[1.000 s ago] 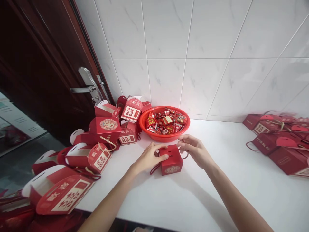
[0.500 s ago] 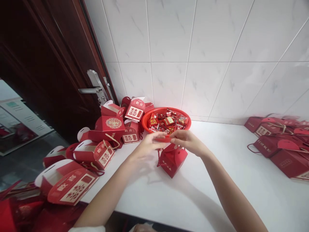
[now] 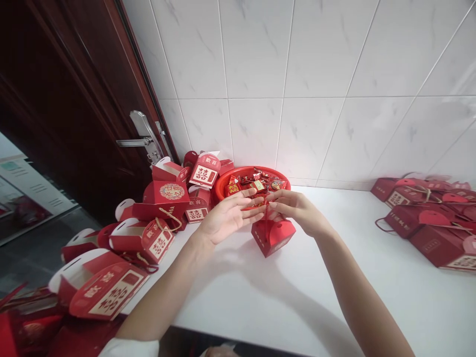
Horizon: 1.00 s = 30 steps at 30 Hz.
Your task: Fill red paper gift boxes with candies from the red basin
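A small red box [image 3: 273, 237] with its top flaps folded up stands on the white table, in front of a red basket [image 3: 220, 194] of wrapped sweets [image 3: 259, 184]. My left hand [image 3: 227, 216] is palm up at the upper left of the box, fingers spread and holding nothing. Above the box, my right hand [image 3: 299, 210] has its thumb and fingers pinched at a thin red cord [image 3: 266, 212] that rises from the box top. The fingertips of both hands nearly meet over the basket's front rim.
Open red boxes [image 3: 145, 240] crowd the table's left side beside a dark door [image 3: 74, 89]. More red boxes [image 3: 435, 225] lie at the right. A tiled wall [image 3: 256, 54] stands behind the basket.
My left hand has turned palm up and spread its fingers. The red box has turned a little, and its cord now stretches up to my right hand. The view has shifted slightly.
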Available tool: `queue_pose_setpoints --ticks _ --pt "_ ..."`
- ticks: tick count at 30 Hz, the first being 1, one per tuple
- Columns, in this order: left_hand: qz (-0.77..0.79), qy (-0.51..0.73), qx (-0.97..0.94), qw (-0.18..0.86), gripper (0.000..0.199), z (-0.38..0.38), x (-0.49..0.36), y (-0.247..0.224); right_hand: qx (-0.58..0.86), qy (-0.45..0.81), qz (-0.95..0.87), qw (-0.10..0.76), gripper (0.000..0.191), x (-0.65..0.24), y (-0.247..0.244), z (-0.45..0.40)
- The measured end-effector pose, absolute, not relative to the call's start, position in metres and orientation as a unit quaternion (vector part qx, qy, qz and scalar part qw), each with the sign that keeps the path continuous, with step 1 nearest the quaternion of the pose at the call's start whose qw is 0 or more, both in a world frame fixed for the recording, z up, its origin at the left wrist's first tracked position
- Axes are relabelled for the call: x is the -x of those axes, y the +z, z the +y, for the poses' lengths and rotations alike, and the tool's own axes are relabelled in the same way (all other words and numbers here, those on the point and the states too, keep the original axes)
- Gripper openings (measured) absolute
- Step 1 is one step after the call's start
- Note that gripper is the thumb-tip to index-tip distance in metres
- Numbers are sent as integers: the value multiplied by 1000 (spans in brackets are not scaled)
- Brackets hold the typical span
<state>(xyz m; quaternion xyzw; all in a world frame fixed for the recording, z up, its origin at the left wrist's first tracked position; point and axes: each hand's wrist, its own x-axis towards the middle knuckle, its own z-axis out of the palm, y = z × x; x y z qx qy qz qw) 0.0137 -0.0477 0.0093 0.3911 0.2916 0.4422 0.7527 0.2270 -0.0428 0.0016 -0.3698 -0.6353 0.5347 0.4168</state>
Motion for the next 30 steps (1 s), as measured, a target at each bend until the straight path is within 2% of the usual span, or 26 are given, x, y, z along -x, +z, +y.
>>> queue_pose_setpoints --ticks 5,13,17,21,25,28,30 --pt "264 438 -461 725 37 -46 -27 10 371 522 -624 448 31 -227 5 -44" --pt "217 479 -489 696 28 -38 -38 9 393 513 -601 470 36 -227 8 -46" --pt "262 505 -559 603 35 -31 -37 0 429 481 -591 485 32 -226 15 -40" --pt "345 527 -623 464 47 -29 -42 -20 448 465 -562 516 29 -224 22 -30" --pt "414 488 -689 339 62 -34 -58 -42 429 491 -536 536 30 -221 22 -27" --pt "424 441 -740 278 50 -36 -68 -53 425 501 -559 505 33 -223 20 -30" --pt "422 412 -761 271 40 -36 -71 -60 432 504 -597 451 35 -227 16 -34"
